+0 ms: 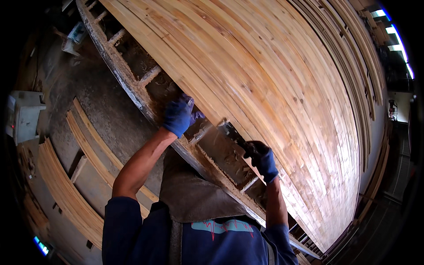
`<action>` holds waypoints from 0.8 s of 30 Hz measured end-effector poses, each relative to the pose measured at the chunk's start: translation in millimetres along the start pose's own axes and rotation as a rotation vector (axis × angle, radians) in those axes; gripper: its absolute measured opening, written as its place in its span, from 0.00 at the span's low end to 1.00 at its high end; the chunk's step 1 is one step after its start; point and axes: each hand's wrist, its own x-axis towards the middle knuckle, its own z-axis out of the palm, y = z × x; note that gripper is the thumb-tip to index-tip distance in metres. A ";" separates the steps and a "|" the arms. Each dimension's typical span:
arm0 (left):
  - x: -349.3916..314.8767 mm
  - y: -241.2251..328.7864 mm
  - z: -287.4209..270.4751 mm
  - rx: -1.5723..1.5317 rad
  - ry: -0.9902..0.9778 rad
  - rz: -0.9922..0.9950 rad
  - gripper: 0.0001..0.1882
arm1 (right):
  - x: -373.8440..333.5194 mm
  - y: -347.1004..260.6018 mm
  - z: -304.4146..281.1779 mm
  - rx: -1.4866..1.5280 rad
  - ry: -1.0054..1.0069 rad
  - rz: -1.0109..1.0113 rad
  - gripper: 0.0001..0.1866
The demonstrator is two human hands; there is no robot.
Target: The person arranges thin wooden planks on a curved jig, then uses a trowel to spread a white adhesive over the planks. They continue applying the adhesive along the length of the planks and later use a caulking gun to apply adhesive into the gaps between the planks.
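My left hand [177,117], in a blue glove, is curled at the near edge of a broad panel of pale wooden strips [265,84]. Its fingers are partly hidden, and what lies in them cannot be made out. Further right, my gloved right hand [262,161] is closed round a dark, long tool [236,137] lying along the panel's near edge. A small pale end on the tool touches or nearly touches the wood; its exact kind is unclear.
A sawdust-covered metal frame [126,77] with crossbars runs between my body and the panel. Long wooden strips [66,190] lie at the lower left, near a grey box [27,115]. More stacked strips [349,53] line the panel's far side.
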 end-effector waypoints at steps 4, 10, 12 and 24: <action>8.2 13.0 -14.9 -0.092 -0.068 -0.063 0.28 | 38.2 -26.9 19.8 0.038 -0.056 -0.044 0.14; -0.8 10.7 -1.5 -0.128 -0.016 -0.070 0.29 | 29.0 -61.1 8.1 0.167 0.066 -0.193 0.13; -1.8 11.8 -0.2 -0.139 -0.057 -0.103 0.29 | 2.1 -40.2 -13.8 0.080 0.142 -0.140 0.12; -3.1 3.7 -7.7 -0.189 0.004 -0.059 0.22 | -13.3 10.6 2.7 0.096 0.119 -0.044 0.13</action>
